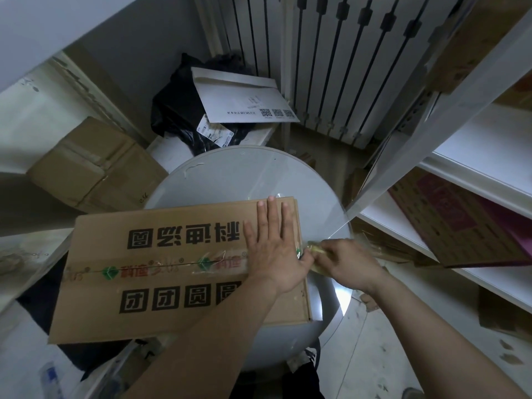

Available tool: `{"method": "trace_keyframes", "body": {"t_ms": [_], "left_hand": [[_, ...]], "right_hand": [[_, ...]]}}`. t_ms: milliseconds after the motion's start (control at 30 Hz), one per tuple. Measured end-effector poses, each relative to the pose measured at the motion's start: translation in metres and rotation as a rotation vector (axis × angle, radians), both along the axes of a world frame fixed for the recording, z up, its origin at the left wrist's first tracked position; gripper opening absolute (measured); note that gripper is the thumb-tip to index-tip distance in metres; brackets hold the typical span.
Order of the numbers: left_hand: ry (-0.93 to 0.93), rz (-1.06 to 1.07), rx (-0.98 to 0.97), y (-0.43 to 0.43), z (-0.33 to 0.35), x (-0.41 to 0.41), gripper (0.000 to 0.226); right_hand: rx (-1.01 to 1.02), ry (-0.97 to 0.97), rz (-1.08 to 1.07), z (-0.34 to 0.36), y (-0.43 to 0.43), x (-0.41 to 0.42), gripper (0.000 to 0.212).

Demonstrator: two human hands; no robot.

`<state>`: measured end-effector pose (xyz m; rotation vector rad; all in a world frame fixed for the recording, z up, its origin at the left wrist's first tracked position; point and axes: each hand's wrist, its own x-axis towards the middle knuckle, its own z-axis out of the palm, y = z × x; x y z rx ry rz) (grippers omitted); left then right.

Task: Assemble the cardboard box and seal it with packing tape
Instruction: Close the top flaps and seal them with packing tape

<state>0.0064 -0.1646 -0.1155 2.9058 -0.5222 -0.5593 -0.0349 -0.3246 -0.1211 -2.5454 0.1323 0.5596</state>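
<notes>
Cardboard box (pixel 178 272) sits on the round white surface (pixel 230 180). My left hand (pixel 273 249) presses flat, fingers straight, on its right end over the seam; my right hand (pixel 345 260) pinches crumpled packing tape (pixel 315 250) just beside that edge.

Cluttered corner around a round table (pixel 230 174).
Behind the table: grey wall (pixel 138 53), white slatted panel (pixel 331 67). To its right: white shelves (pixel 475 151). Beneath: scuffed pale floor (pixel 374 355).
</notes>
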Motion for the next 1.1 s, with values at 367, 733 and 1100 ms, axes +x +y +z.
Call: {"method": "trace_keyframes", "body": {"t_ms": [367,733,1100], "left_hand": [[0.009,-0.002,0.015,0.0,-0.003,0.0,0.102],[0.023,-0.041,-0.074,0.007,0.005,0.001,0.095],[0.085,-0.025,-0.058,0.008,0.014,-0.008,0.097]], "right_hand": [[-0.158,-0.071,0.074,0.008,-0.006,0.003,0.037],[0.118,0.05,0.064,0.026,-0.03,-0.007,0.012],[0.107,-0.081,0.048,0.032,-0.022,-0.002,0.014]]}}
